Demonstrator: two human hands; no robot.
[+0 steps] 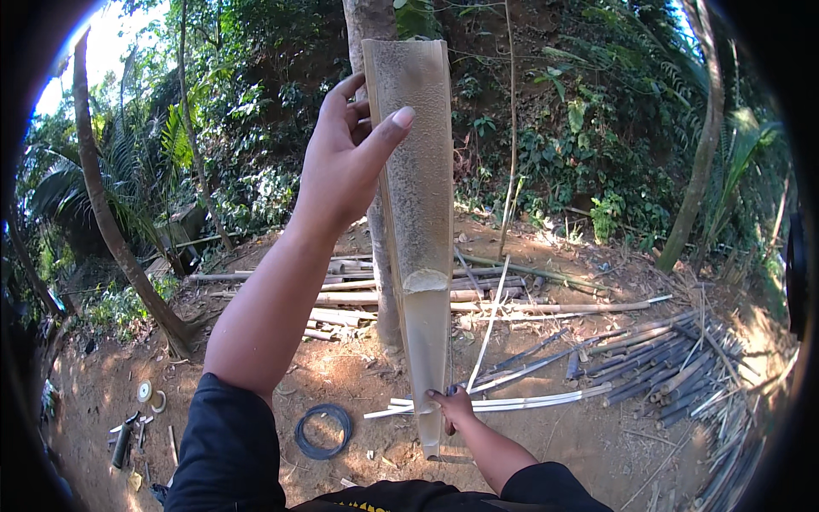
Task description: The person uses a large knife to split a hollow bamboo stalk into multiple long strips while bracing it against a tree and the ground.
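A long split bamboo half stands upright in front of me, hollow side toward me, with a pale node ridge across its middle. My left hand grips its left edge near the top, thumb over the inner face and fingers behind. Lower down, my right hand is closed beside the bamboo's right edge, its thumb at the edge. A thin dark upright line shows just above that fist; what the fingers wrap round is too small to make out.
Behind the bamboo rises a tree trunk. Bamboo poles lie beyond it, and a pile of dark poles is at the right. On the ground are pale strips, a black wire coil and a spool.
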